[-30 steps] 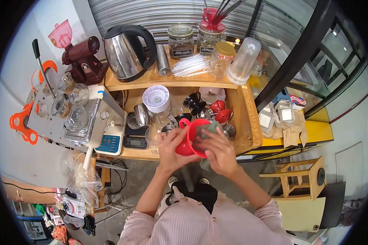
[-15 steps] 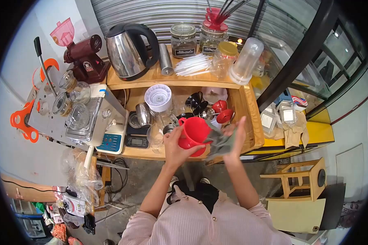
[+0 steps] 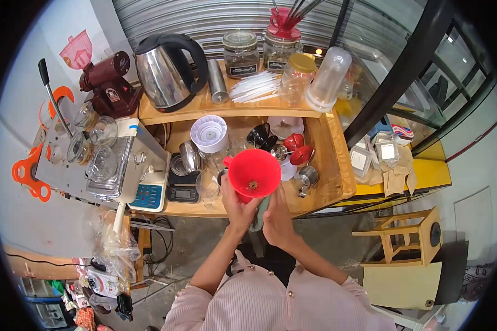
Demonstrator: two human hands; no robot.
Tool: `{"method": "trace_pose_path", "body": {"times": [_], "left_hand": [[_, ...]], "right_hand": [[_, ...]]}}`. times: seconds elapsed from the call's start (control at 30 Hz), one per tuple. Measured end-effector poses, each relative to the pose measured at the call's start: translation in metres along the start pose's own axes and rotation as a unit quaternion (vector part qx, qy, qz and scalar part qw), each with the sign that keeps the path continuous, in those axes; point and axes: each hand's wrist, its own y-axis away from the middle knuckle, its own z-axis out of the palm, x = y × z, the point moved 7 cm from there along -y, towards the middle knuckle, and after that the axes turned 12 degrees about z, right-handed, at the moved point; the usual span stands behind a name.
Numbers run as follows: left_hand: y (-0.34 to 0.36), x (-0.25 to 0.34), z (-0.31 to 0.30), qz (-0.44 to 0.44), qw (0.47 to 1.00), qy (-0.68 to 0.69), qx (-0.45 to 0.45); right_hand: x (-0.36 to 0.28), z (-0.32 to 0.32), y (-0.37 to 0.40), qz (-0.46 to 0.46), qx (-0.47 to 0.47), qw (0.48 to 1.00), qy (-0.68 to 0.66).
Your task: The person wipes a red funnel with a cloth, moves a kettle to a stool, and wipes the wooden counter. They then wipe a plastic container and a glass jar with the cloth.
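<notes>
A red coffee dripper [image 3: 248,165] is tipped so that its wide mouth faces me, with the hole at the bottom of the cone showing. My left hand [image 3: 238,208] grips it from the lower left, fingers wrapped round its base. Against its lower right side lies my right hand [image 3: 279,219], fingers closed around a grey-green cloth. Only a strip of that cloth [image 3: 259,217] shows between the hands; the rest is hidden. Beyond the dripper, the wooden shelf holds a black dripper [image 3: 261,135] and a small steel cup [image 3: 308,176].
An espresso machine [image 3: 113,165] and a dark red grinder [image 3: 111,85] stand left. On the upper shelf are a kettle [image 3: 165,74], glass jars [image 3: 241,54] and white paper sticks [image 3: 255,88]. A digital scale [image 3: 182,193] sits near the shelf's front edge. A wooden stool [image 3: 406,234] lies right.
The dripper has turned its mouth toward me. My right hand has moved left with the cloth, from beside the dripper to its underside. The steel cup behind is now uncovered.
</notes>
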Motion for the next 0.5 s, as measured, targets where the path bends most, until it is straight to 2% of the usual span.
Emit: {"method": "trace_pose_path", "body": {"times": [0.03,0.13,0.17,0.23,0.3,0.33,0.37,0.4,0.43,0.47,0.5], "left_hand": [[-0.001,0.005,0.001,0.016,0.999,-0.024,-0.013],[-0.003,0.018,0.003,0.049,0.995,-0.071,-0.043],[-0.002,0.018,0.005,0.051,0.995,-0.068,-0.048],[0.001,0.020,0.010,0.055,0.995,-0.047,-0.074],[0.010,0.024,0.016,0.058,0.991,-0.013,-0.118],[0.015,0.021,0.018,0.026,0.992,0.018,-0.124],[0.021,0.017,0.022,-0.006,0.990,0.050,-0.130],[0.025,0.012,0.026,-0.037,0.986,0.082,-0.138],[0.029,0.011,0.029,-0.035,0.985,0.088,-0.145],[0.031,0.010,0.032,-0.033,0.983,0.094,-0.152],[0.032,0.008,0.035,-0.029,0.982,0.100,-0.158]], "right_hand": [[-0.002,-0.001,-0.004,-0.012,-0.024,1.000,-0.017],[0.035,0.006,-0.004,0.067,-0.076,0.994,-0.048],[0.048,0.006,-0.006,0.115,-0.077,0.980,-0.145],[0.070,0.006,-0.014,0.207,-0.076,0.917,-0.332],[0.075,0.006,-0.029,0.231,-0.177,0.862,-0.414],[0.076,0.005,-0.036,0.241,-0.226,0.828,-0.453],[0.077,-0.001,-0.042,0.236,-0.245,0.884,-0.320],[0.070,-0.001,-0.042,0.295,-0.244,0.792,-0.475],[0.059,-0.001,-0.040,0.343,-0.235,0.673,-0.612],[0.051,0.002,-0.038,0.378,-0.217,0.530,-0.728],[0.047,0.004,-0.040,0.348,-0.200,0.512,-0.759]]}}
